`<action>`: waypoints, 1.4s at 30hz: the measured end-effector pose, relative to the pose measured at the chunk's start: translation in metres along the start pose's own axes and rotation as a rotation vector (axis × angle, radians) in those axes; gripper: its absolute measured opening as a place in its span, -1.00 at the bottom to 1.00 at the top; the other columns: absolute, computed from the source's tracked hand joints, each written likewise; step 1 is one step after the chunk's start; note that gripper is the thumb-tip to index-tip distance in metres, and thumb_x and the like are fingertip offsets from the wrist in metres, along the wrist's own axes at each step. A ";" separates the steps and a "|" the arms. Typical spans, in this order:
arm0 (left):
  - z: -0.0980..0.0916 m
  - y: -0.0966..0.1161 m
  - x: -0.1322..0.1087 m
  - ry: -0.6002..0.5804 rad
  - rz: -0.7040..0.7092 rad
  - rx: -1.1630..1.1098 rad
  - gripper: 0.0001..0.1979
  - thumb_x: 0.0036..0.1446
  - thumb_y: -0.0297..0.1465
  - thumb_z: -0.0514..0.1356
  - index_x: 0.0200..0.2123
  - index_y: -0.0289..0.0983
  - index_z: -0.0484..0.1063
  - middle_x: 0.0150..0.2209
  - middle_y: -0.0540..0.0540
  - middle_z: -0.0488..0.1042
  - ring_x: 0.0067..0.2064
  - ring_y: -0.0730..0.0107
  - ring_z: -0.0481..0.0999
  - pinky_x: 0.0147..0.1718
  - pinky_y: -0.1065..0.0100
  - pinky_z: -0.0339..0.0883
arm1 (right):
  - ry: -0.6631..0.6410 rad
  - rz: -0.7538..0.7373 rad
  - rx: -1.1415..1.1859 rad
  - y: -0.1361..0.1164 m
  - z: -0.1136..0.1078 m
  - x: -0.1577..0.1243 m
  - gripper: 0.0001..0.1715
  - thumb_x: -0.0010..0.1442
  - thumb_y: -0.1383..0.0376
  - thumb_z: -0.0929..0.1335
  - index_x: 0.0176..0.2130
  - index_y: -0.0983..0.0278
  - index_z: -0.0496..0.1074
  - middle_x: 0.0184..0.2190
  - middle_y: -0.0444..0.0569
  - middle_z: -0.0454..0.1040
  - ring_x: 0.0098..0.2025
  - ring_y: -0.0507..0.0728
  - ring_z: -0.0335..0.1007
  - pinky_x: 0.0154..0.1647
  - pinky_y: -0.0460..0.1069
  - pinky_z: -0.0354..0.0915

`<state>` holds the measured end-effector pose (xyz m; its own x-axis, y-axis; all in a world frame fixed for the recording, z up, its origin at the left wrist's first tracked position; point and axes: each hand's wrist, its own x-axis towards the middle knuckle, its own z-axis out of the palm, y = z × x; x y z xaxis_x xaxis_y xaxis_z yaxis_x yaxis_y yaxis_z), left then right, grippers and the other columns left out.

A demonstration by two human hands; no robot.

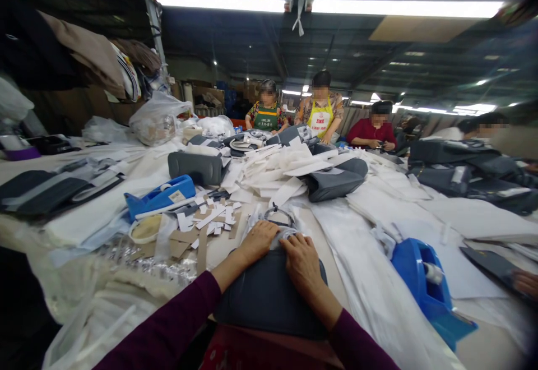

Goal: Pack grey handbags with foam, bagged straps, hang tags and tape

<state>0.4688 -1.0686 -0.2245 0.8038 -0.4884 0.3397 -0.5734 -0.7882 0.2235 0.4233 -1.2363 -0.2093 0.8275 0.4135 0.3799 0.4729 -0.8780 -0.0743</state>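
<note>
A dark grey padded leather piece (264,297) lies on the table edge right in front of me. Both my hands rest on its far end. My left hand (257,240) has its fingers curled over the top edge, near a grey cord loop (278,213). My right hand (301,260) lies palm down on the piece, its fingers pressed on the same edge beside some white material. What the fingertips pinch, if anything, is hidden.
A blue tape dispenser (426,280) stands at my right, another (162,195) at the left. Paper scraps (210,218) and cardboard strips litter the middle. More grey padded pieces (336,182) and white sheets cover the table. Several other people work at the far side.
</note>
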 end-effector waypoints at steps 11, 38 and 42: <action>-0.005 0.006 0.011 -0.038 -0.183 0.055 -0.77 0.23 -0.55 -0.03 -0.15 -0.30 0.38 -0.13 -0.14 0.48 -0.02 0.23 0.40 0.02 0.24 0.23 | 0.022 0.097 -0.096 -0.007 0.022 0.013 -0.64 0.23 0.52 0.18 -0.11 0.28 0.44 -0.27 0.02 0.44 -0.20 0.19 0.28 -0.10 0.08 0.00; -0.030 0.035 0.114 -0.066 -0.363 0.059 -0.69 0.10 -0.49 0.08 -0.09 -0.30 0.47 -0.02 -0.21 0.46 0.08 0.15 0.35 0.00 0.25 0.34 | 0.111 -0.025 -0.089 -0.001 0.029 0.003 -0.68 0.16 0.56 0.21 -0.21 0.26 0.42 -0.33 0.03 0.44 -0.21 0.21 0.32 -0.14 0.11 0.07; -0.007 0.025 0.137 -0.174 -0.423 -0.017 -0.69 0.05 -0.51 0.12 -0.13 -0.35 0.52 -0.11 -0.30 0.54 -0.03 0.08 0.50 -0.12 0.16 0.44 | 0.160 -0.112 -0.152 0.012 0.045 0.003 -0.66 0.16 0.55 0.22 -0.17 0.23 0.41 -0.33 0.01 0.45 -0.26 0.20 0.35 -0.19 0.11 0.08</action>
<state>0.5632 -1.1525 -0.1657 0.9816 -0.1819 0.0577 -0.1908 -0.9262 0.3252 0.4451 -1.2347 -0.2506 0.7081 0.4774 0.5203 0.4978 -0.8600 0.1117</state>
